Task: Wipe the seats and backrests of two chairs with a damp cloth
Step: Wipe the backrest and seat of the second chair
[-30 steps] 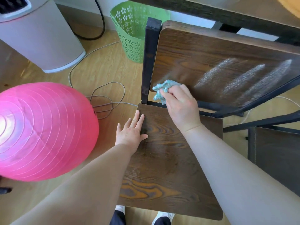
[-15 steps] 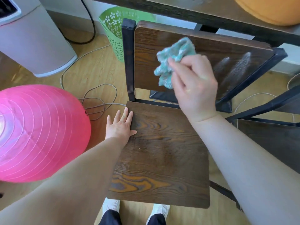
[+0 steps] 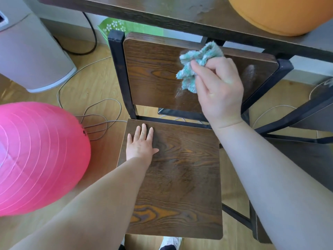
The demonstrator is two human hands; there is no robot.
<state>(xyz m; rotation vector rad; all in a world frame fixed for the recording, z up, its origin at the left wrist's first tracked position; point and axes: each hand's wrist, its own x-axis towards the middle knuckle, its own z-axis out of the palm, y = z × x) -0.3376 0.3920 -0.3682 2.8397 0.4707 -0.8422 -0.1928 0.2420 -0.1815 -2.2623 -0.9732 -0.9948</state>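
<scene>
A dark wooden chair with a black metal frame stands in front of me. My right hand (image 3: 219,89) grips a crumpled teal cloth (image 3: 196,64) against the upper middle of its backrest (image 3: 153,73). Faint wet streaks show on the backrest beside the cloth and near its right edge. My left hand (image 3: 141,145) lies flat, fingers straight, on the back left part of the seat (image 3: 180,186). Part of a second chair's dark seat (image 3: 315,159) shows at the right edge.
A big pink ball (image 3: 36,157) sits on the floor close to the chair's left. Grey cable loops (image 3: 97,116) lie behind it. A grey appliance (image 3: 32,56), a green basket (image 3: 126,27) and a table (image 3: 162,11) bearing an orange object (image 3: 281,13) stand beyond.
My right hand has carried the cloth from the backrest's lower left corner up and across to its upper middle. The left hand has stayed flat on the seat.
</scene>
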